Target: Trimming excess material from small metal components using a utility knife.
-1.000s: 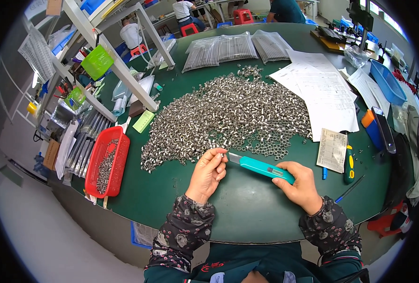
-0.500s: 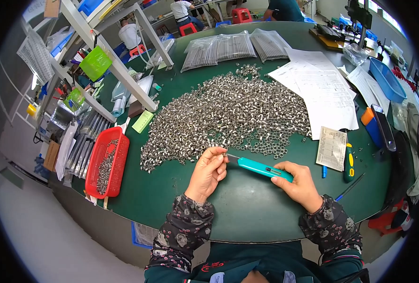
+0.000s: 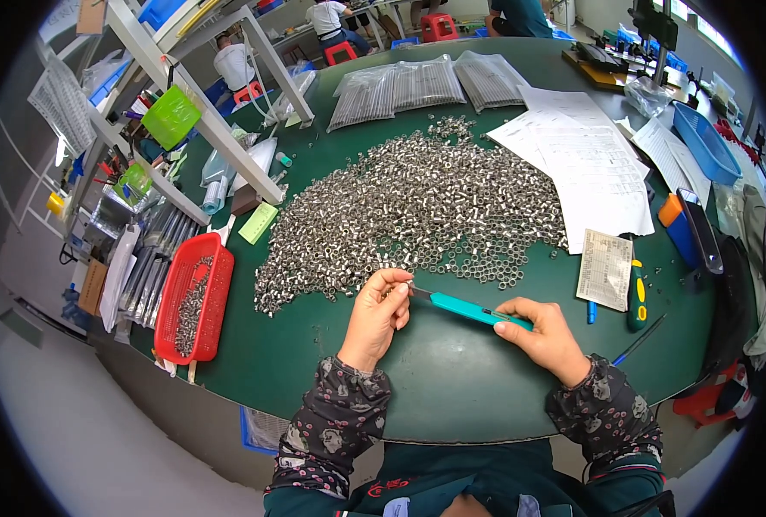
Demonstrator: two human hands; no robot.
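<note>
My right hand [image 3: 542, 332] is closed round the handle end of a teal utility knife [image 3: 462, 308], held above the green table. Its blade points left and meets the fingertips of my left hand [image 3: 377, 317]. Thumb and forefinger of that left hand pinch a small metal ring [image 3: 410, 284], mostly covered by the fingers, with the blade tip at it. Just beyond both hands spreads a large heap of short silvery metal rings [image 3: 417, 202], piled thick in the middle and lying singly along its near right edge.
At the left stands a red plastic basket [image 3: 195, 297] with more rings. Clear bags of metal tubes [image 3: 435, 86] lie behind the heap. To the right are paper sheets [image 3: 585, 159], a tan card [image 3: 605, 269], a yellow-green screwdriver [image 3: 637, 295], a pen [image 3: 640, 340] and a phone [image 3: 700, 231].
The knife has turned slightly about its length, its blade now looking thinner and darker at my left fingertips. Both hands stay nearly in place; the whole view has shifted a little.
</note>
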